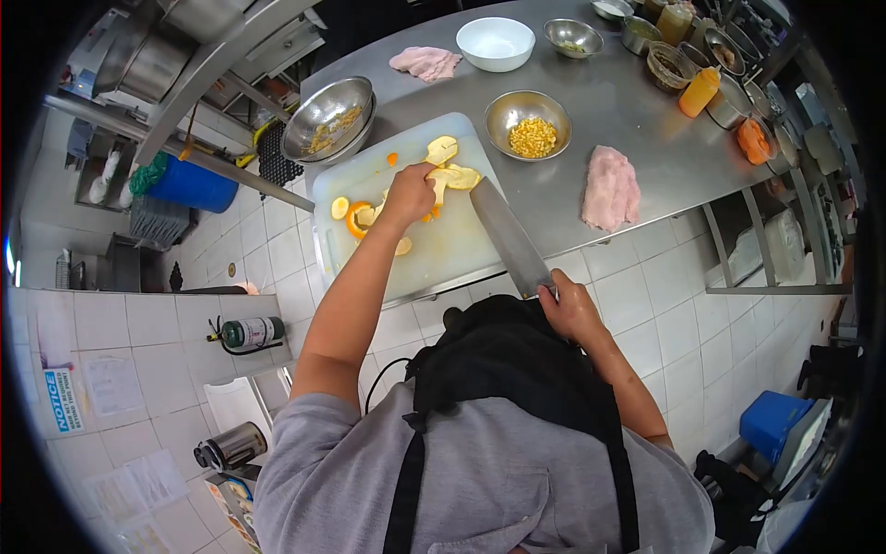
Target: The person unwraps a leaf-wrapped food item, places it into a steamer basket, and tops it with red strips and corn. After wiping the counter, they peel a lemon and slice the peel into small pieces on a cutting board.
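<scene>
A white cutting board (452, 242) lies on the counter with pieces of orange peel (443, 150) on it, pale pith side up in places. Over the board, my left hand (410, 196) is closed on a strip of peel, its fingertips partly hidden. A curled orange rind (355, 222) lies just left of that hand. My right hand (572, 311) grips the handle of a large wide-bladed knife (513, 238) near the counter's front edge. The blade points away from me, its tip by the peel at the board's right side.
A metal bowl of corn kernels (532, 138) stands right of the board. Metal bowls (314, 115) sit at the back left. Pale cloths (611, 189), a white bowl (496, 44) and an orange squeeze bottle (700, 91) are on the steel counter (637, 102).
</scene>
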Demonstrator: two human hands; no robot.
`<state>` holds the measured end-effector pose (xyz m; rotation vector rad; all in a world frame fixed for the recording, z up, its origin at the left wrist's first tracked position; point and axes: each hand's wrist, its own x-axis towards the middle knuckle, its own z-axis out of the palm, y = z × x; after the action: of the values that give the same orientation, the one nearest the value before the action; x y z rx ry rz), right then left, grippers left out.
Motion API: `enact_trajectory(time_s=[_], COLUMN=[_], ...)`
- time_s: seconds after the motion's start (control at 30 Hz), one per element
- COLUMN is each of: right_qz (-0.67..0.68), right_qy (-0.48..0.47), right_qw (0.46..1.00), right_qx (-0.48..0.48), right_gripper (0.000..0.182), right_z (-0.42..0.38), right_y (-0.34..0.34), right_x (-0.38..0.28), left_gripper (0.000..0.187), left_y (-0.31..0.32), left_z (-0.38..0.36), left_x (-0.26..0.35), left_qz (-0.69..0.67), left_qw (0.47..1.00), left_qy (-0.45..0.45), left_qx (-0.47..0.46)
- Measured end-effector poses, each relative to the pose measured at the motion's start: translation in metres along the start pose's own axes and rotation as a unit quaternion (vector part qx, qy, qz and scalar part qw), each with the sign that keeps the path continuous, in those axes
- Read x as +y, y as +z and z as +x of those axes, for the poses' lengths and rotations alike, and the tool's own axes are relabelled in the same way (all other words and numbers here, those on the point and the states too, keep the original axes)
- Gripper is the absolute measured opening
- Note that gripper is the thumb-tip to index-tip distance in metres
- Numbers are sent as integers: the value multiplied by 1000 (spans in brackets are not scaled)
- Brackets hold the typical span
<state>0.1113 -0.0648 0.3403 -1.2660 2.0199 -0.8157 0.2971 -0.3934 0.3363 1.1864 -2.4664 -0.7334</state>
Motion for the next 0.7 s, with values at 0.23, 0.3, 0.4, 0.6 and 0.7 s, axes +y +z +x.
enact_trajectory(time_s=[0.23,0.3,0.4,0.6,0.7], right_qz=[19,27,51,122,139], right_qy=[0,-4,28,87,137], right_qw=[1000,1000,998,989,980], right_qx=[-19,-14,-26,-23,-38], right_gripper=[28,28,27,25,24], right_z=[-7,-10,-17,-31,-35], right_y=[-6,-8,-12,-18,-20], right_x=[12,15,19,15,0], left_gripper=[28,25,24,23,25], left_y=[6,6,35,44,54], left_z=[-17,-30,-48,-66,-76], left_x=[2,12,4,36,40], left_qz=[-225,-98,-61,1,28], left_qw=[960,977,991,994,977], left_qy=[-149,-112,5,105,181], left_qx=[-71,-153,-120,-20,112])
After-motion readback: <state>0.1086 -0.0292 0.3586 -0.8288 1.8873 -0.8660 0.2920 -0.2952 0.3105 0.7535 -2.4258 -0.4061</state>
